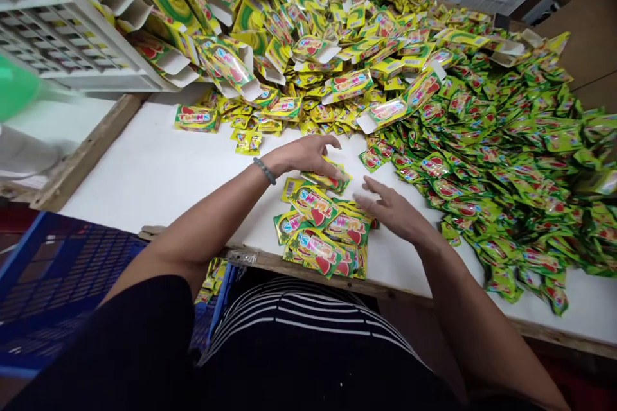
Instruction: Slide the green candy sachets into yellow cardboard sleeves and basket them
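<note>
Watch that stack of cartons (315,250) right at the counter's (159,160) front edge: they look slick and they're loosely overlapped, so one nudge toward you could probably send a few off the lip. Your left hand (308,155) has its fingers curled over one carton (341,186) at the back of the stack, can't tell if they're actually gripping it, while your right hand (393,212) is beside the stack, fingers spread, nothing held. Also, bump that green sachet heap (482,173) with your right forearm (453,276) and some might slide in among the cartons.
</note>
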Tool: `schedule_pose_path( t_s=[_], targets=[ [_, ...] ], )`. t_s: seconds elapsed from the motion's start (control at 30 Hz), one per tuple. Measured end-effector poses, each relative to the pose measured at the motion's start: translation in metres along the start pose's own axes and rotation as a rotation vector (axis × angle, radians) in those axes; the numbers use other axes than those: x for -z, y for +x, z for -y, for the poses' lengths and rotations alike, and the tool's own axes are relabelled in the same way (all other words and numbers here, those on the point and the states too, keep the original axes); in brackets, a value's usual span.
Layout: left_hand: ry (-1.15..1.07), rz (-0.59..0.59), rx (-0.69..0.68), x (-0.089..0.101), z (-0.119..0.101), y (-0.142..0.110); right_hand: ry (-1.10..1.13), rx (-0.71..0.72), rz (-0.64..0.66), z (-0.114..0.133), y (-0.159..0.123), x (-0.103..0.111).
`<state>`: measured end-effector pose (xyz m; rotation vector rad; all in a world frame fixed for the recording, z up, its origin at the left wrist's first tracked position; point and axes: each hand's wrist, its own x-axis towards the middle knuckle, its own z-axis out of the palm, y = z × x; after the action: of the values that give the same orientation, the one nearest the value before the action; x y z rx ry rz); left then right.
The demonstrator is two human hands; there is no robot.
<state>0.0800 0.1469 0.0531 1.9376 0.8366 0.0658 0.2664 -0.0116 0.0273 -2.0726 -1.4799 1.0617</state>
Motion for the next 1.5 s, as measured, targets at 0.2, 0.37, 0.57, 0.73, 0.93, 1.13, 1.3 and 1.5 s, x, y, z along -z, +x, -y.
schedule_pose_path(
  t_s=[0.2, 0.37, 0.57, 0.73, 0.93, 1.13, 1.3, 1.5],
  targets=[
    [0.501, 0.309, 0.134, 0.005, -0.009, 0.012, -0.486, -0.053, 0.149, 0.010, -0.016, -0.002],
    [0.665, 0.291, 0.188, 0.001, -0.013, 0.012, -0.502, -0.043, 0.207, 0.018, -0.010, 0.007],
    [0.644, 0.215, 0.105, -0.010, -0.005, 0.020, -0.116, -0.202, 0.101, -0.015, -0.026, 0.024],
    [0.674, 0.095, 0.068, -0.020, -0.004, 0.027, 0.545, -0.251, 0.051, -0.032, -0.045, 0.033],
    [0.697, 0.000, 0.101, 0.001, 0.011, 0.012, 0.708, -0.259, 0.177, -0.023, -0.062, 0.031],
    [0.684, 0.031, 0.243, 0.028, 0.028, -0.021, 0.656, -0.149, 0.285, 0.033, -0.048, 0.020],
    [0.720, 0.089, 0.355, 0.038, 0.029, -0.037, 0.239, -0.017, 0.446, 0.097, -0.002, -0.013],
    [0.428, 0.028, 0.205, 0.039, 0.027, -0.022, -0.084, -0.019, 0.452, 0.110, 0.011, -0.026]
  ],
)
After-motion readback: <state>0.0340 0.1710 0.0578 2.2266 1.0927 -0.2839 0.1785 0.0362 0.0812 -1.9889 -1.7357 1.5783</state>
